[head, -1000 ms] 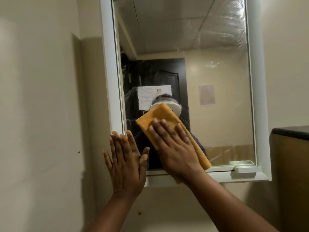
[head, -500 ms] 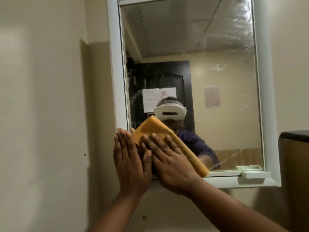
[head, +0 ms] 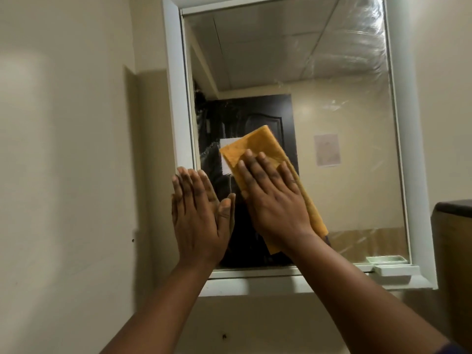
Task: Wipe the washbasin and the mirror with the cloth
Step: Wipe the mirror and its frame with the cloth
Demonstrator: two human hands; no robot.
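Note:
A white-framed mirror point(head: 332, 103) hangs on the cream wall, with wipe streaks in its upper right. A folded orange cloth point(head: 255, 146) lies flat against the lower left of the glass. My right hand point(head: 273, 200) presses the cloth onto the mirror with fingers spread flat. My left hand point(head: 199, 215) lies flat and empty against the mirror's lower left corner, over the frame edge. The washbasin is out of view.
A small white soap dish point(head: 396, 270) sits on the mirror's bottom ledge at the right. A brown cabinet with a dark top point(head: 454, 226) stands at the right edge. A cream wall point(head: 63, 175) fills the left side.
My right hand slid the cloth left toward my left hand, then up and to the right across the glass. My left hand stayed at the lower left corner.

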